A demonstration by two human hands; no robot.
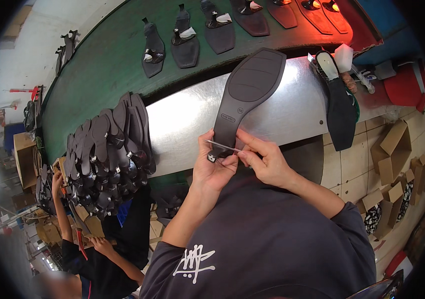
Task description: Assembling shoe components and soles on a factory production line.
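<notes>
A dark grey shoe sole (255,79) stretches away from me over the metal ledge, underside up, its broad toe end farthest off. My left hand (211,172) is closed round its narrow heel end from the left and below. Beside that hand, a small heel block (213,157) shows a light tip. My right hand (266,160) pinches a thin metal tool (221,145), a slim blade or rod, which lies across the heel end. Whether its edge touches the sole I cannot tell.
Heeled soles (107,149) are piled at the ledge's left. Sandals (185,45) line the green table (92,74) behind the metal ledge (177,119); another black shoe (339,99) lies right. Cardboard boxes (394,149) stand on the floor. A co-worker's arm (63,214) shows lower left.
</notes>
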